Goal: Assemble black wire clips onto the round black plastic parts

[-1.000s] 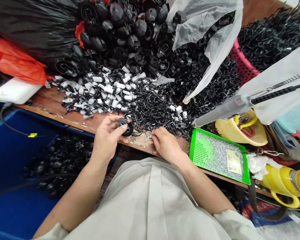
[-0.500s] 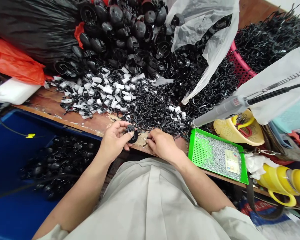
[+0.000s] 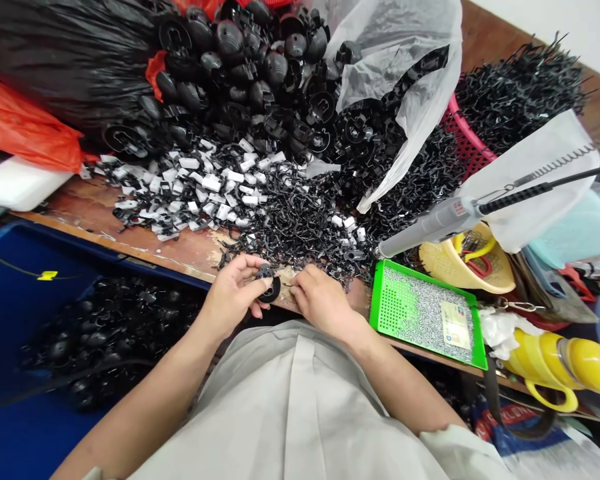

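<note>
Our left hand (image 3: 234, 293) grasps the part (image 3: 275, 291) (likely light, stiff; best held by its rim); our right hand (image 3: 324, 301), we can't tell.

The forearms (image 3: 150, 392) are extended forward; the left hand (image 3: 233, 295) is held in a pinch, the right hand (image 3: 323, 301) curled.

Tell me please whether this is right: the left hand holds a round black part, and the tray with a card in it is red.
Not quite: the tray is green, as the head view shows. The rest stands: the left hand holds a round black part, and a card lies in it.
</note>
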A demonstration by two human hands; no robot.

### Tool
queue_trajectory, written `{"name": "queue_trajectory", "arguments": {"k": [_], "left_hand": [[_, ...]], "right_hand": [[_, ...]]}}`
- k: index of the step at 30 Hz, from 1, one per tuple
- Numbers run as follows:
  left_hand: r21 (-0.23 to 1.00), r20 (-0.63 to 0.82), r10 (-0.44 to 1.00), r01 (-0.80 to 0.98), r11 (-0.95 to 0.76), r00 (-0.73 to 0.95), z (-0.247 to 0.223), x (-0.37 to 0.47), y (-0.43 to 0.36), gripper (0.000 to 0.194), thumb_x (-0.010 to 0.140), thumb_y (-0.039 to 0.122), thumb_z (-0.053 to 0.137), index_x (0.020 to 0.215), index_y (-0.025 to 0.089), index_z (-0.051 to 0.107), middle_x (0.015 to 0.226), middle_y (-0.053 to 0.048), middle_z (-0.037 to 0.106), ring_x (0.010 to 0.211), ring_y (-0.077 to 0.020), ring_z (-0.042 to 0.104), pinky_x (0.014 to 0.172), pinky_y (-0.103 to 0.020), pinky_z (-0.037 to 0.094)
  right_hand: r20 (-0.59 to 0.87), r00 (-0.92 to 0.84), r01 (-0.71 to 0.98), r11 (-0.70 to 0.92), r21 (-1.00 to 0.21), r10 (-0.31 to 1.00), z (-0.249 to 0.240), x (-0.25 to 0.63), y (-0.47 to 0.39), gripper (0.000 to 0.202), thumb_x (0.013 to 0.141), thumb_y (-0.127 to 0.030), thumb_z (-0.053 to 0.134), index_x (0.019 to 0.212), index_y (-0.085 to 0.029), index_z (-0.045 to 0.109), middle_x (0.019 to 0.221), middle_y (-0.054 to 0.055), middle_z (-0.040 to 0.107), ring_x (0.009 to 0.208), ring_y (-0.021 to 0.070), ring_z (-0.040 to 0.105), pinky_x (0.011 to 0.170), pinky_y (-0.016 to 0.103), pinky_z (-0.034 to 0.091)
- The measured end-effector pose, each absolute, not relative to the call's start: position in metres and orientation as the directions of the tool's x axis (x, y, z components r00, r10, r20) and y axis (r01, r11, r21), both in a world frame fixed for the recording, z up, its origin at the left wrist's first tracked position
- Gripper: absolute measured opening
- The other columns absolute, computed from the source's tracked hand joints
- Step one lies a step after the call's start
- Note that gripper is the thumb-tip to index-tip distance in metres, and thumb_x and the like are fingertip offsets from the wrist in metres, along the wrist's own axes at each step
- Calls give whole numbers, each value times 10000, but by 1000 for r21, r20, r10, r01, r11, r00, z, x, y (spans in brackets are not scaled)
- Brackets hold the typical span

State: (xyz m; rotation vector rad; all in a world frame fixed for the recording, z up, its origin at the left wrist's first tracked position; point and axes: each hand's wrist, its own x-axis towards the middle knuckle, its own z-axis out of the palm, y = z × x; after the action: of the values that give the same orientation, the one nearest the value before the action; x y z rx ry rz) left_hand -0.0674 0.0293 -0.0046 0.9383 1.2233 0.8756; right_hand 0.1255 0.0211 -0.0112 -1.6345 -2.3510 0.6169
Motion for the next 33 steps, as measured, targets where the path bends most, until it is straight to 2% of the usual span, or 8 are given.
{"name": "queue_trajectory", "arguments": {"k": [5,9,12,17,21,25,29,33], "left_hand": [[895,-400,876,-91,437,270,-7,-46,12,349,744,310,702,1030,188,543,912,-21,646,545,-106,603,389,-217,503],[909,-369,888,-96,407,273,-7,-32,8,345,735,292,710,1039,199,577,928,-30,635,660,-126,582,409,-207,509],[930,-344,905,-41,365,250,-8,-26,9,305,739,289,704,1016,212,604,849,-21,626,643,-130,566,409,-195,494],[959,-266,923,-24,284,278,-10,-19,16,236,760,236,665,990,224,614,907,-22,624,711,-136,586,471,-190,501],[915,-320,891,-138,378,321,-6,-15,20,253,750,223,672,985,210,582,954,-25,635,823,-165,613,581,-249,554],[898,-315,891,-200,391,326,-5,-13,18,300,740,223,704,1004,199,564,986,-34,647,882,-169,622,658,-264,560],[923,-322,903,-118,366,286,-7,-14,18,315,740,281,725,980,207,534,941,-21,634,768,-148,610,531,-221,516],[957,-288,923,48,286,255,-5,-14,19,258,746,287,717,916,206,541,904,-24,648,794,-161,610,563,-226,504]], "right_hand": [[-12,-157,457,62,-888,988,-7,135,14,74,891,-275,571,876,-213,610,806,-1,622,717,139,564,665,259,452],[-102,-44,177,-92,-980,994,-7,139,7,135,786,-300,703,809,-211,604,749,-21,585,634,117,518,613,248,452],[-72,62,82,-77,-994,995,-8,139,3,173,784,-301,702,925,-227,634,784,-15,575,669,122,530,639,256,474],[101,54,305,80,-949,993,-11,135,-4,162,866,-251,585,987,-239,691,888,33,591,762,143,567,659,265,485],[177,-10,391,167,-905,984,-13,132,-13,254,878,-193,547,1103,-238,655,919,41,604,746,136,574,656,266,491],[157,-89,453,180,-873,984,-6,140,-18,319,851,-171,574,1161,-227,623,908,39,604,726,130,564,666,266,496],[59,-277,437,180,-881,959,5,156,4,267,849,-256,622,1112,-216,648,910,32,607,731,125,579,641,242,495],[123,-45,685,120,-719,991,9,161,56,242,889,-281,562,1100,-187,633,967,56,601,780,147,581,737,285,491]]}}
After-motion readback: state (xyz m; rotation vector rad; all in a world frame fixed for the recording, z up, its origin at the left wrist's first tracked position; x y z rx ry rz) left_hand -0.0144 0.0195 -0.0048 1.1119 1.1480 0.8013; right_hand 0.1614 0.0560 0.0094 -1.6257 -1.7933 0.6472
